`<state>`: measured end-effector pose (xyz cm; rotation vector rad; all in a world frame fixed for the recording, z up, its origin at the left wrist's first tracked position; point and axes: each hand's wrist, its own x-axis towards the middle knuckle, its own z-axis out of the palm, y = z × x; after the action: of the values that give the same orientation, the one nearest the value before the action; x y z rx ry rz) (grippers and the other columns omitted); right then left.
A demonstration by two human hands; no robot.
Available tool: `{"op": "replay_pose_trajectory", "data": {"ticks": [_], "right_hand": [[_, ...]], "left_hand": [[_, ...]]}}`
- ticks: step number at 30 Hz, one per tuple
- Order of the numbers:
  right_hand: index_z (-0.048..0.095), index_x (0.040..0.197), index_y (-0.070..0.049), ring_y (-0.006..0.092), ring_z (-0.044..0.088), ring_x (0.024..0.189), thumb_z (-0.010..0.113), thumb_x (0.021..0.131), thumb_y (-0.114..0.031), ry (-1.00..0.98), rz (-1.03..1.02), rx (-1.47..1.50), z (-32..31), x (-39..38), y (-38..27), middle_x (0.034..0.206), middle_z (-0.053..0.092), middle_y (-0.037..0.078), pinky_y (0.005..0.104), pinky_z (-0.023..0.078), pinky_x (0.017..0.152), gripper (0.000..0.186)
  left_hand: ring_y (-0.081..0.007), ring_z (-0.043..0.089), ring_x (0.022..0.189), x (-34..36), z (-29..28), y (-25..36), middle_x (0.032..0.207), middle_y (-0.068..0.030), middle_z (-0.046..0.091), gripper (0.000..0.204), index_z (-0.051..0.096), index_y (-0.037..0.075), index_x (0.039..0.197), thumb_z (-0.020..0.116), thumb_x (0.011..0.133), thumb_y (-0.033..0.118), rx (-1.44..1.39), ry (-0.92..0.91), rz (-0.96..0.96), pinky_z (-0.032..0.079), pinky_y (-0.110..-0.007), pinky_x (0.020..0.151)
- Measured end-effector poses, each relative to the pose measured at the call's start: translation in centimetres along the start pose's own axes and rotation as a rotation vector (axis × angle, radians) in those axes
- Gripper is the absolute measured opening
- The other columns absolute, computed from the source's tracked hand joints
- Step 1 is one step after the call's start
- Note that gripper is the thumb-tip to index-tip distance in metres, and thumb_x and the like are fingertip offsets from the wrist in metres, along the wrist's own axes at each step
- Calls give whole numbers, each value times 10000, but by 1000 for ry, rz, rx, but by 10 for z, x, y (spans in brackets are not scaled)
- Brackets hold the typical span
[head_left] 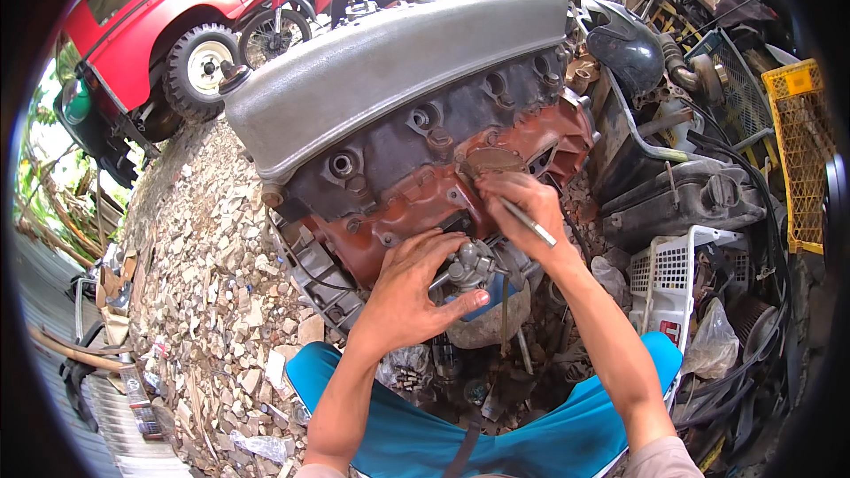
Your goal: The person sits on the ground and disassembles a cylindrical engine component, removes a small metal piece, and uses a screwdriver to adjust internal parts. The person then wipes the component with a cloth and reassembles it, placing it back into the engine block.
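An engine block (398,212), rust-red below and black above, stands before me under a long grey valve cover (398,71). My left hand (407,296) is curled around a small cast-metal part (469,267) low on the block's near side, thumb in front and fingers behind. Pinched in my right hand (522,208) is a slim metal tool with a straight, pale shank (529,221). That hand's fingertips are against the red side of the block, just below a round plate (493,160). The tool's working end is hidden by the fingers.
Stones and rubble (221,301) cover the ground at left. On the right are a white plastic basket (682,274), a black case (686,204), a yellow crate (797,142) and a dark helmet (624,49). Behind the engine are a red vehicle (142,26), a motorcycle and another person.
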<state>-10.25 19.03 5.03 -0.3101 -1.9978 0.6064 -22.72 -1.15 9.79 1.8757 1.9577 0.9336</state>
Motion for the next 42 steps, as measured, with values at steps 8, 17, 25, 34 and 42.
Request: {"op": "replay_pose_trajectory", "data": {"ticks": [8, 17, 25, 34, 42], "right_hand": [[722, 995, -15, 313, 699, 974, 658, 791, -50, -38, 195, 17, -5, 6, 4, 1039, 715, 183, 373, 549, 863, 216], [704, 972, -9, 327, 692, 899, 645, 817, -48, 4, -4, -65, 6, 3, 4, 951, 701, 179, 390, 545, 778, 171], [727, 986, -18, 309, 712, 876, 671, 790, -60, -15, 81, 32, -3, 5, 7, 998, 720, 183, 396, 543, 844, 208], [708, 951, -13, 363, 687, 888, 679, 793, -88, 57, 102, 4, 0, -1, 1, 921, 696, 182, 394, 526, 952, 177], [720, 919, -50, 338, 636, 948, 678, 773, -115, 10, -124, -119, -7, -6, -8, 918, 690, 147, 476, 451, 939, 166]], "left_hand": [[-370, 426, 1353, -2, -2, -3, 1365, -210, 551, 814, 560, -17, 1309, 732, 784, 581, -28, -20, -18, 277, -474, 1137], [-331, 536, 1191, 7, 5, 3, 1199, -155, 625, 680, 622, 22, 1191, 749, 779, 548, 182, 77, 4, 389, -454, 1017], [-319, 555, 1055, 21, 23, 16, 1034, -115, 655, 542, 667, 39, 997, 777, 761, 514, 347, 200, -19, 454, -437, 913], [-339, 497, 1274, 16, 11, 5, 1238, -181, 627, 520, 680, 86, 1156, 759, 812, 468, 21, 41, -91, 387, -448, 1073], [-337, 487, 1296, 14, 10, 5, 1262, -179, 620, 481, 695, 102, 1135, 755, 819, 459, 37, 49, -103, 383, -460, 1076]]}}
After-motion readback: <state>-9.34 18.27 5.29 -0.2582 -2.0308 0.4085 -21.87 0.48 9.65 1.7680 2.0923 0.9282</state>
